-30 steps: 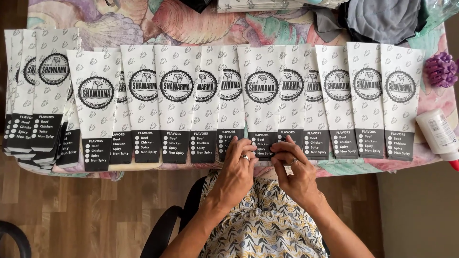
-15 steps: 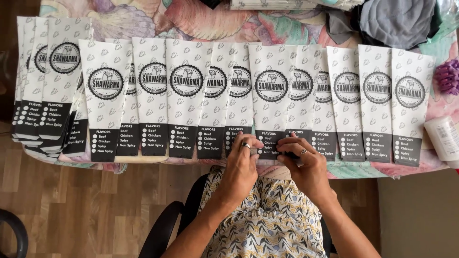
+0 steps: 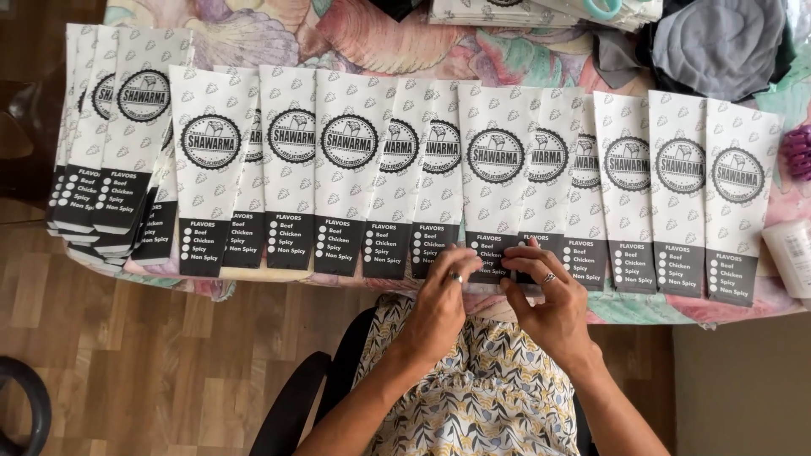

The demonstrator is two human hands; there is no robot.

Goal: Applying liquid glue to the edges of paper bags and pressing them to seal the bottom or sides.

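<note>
Both hands at the near edge of a row of paper sleeves

The left hand (image 3: 446, 291) and right hand (image 3: 545, 291) rest fingertips on the dark bottom band of one white paper sleeve (image 3: 497, 198), mid-row on the floral-clothed worktop (image 3: 397, 46). Overlapping sleeves run to either side of it; far left of it lies a sleeve stack (image 3: 106, 143), far right a white tube (image 3: 791, 253), and beyond it grey cloth (image 3: 718, 42).

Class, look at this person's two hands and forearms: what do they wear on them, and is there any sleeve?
Both forearms are bare, with no sleeve, watch or bracelet in view. The left hand wears a ring that looks silver; the right hand wears a similar ring. No gloves. The garment over the lap has a yellow, white and dark leafy pattern.
</note>
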